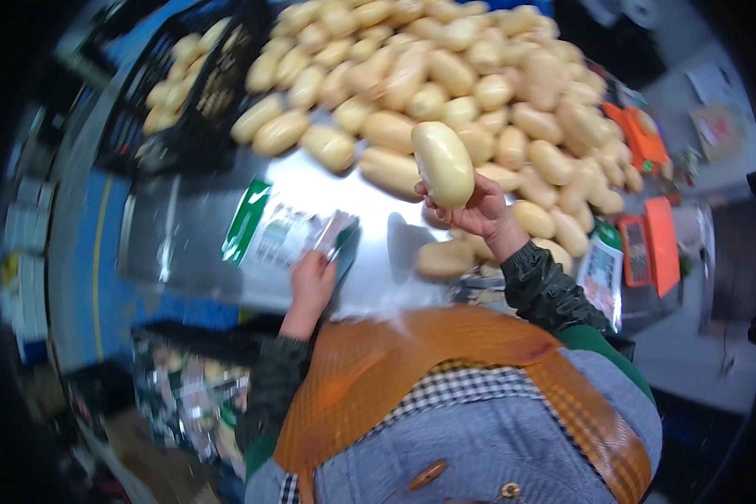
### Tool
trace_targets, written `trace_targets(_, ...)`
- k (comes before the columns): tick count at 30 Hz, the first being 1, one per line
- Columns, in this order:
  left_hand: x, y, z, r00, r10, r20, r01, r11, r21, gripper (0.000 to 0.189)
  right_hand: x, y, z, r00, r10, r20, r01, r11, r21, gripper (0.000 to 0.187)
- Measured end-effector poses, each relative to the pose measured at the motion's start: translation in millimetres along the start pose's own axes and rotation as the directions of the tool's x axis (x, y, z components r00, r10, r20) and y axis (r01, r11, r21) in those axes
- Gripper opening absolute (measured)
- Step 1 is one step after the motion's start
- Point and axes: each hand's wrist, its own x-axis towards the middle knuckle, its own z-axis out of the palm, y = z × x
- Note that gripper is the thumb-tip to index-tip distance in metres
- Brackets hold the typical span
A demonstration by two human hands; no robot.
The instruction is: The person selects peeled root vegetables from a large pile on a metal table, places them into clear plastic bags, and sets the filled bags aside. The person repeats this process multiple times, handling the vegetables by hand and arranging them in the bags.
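Observation:
My right hand (479,211) holds up a smooth, pale yellow oblong vegetable, perhaps a squash or potato (442,165), its fingers around the lower end. On the left, my left hand (312,280) grips the near right edge of a clear plastic bag (283,236) with a green band, over the metal table (195,214). Whether the bag holds anything is unclear. A large heap of the same pale vegetables (409,75) covers the far side of the table. Another one (445,259) lies by my right forearm.
A black plastic crate (123,135) with more vegetables stands at the upper left. Below the table at the left, another container holds bagged produce (195,397). To the right are an orange device, perhaps a scale (660,246), and a printed plastic package (600,271).

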Motion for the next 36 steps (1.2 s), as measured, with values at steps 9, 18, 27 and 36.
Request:
trace_targets(9,10.3,3.1,-7.6,0.919,-0.372,0.129,0.392,0.833,-0.39,0.011,45.5,109.6,12.7,0.842,0.159,-0.516,-0.519,0.504,-0.69,0.05)
trace_targets(18,14.5,64.5,-5.7,0.968,0.217,-0.124,-0.182,0.953,0.241,0.008,42.1,117.8,12.7,0.897,-0.21,-0.39,-0.415,-0.092,-0.905,0.053)
trace_targets(27,10.9,87.4,-0.8,0.971,0.24,0.008,-0.232,0.93,0.285,0.009,49.7,144.6,-9.5,0.813,-0.096,-0.575,-0.392,0.641,-0.661,0.04)
trace_targets(36,13.3,78.4,3.8,0.992,0.121,-0.023,-0.116,0.979,0.17,0.007,89.8,168.7,-38.1,0.912,0.077,-0.404,-0.381,0.528,-0.759,0.042)
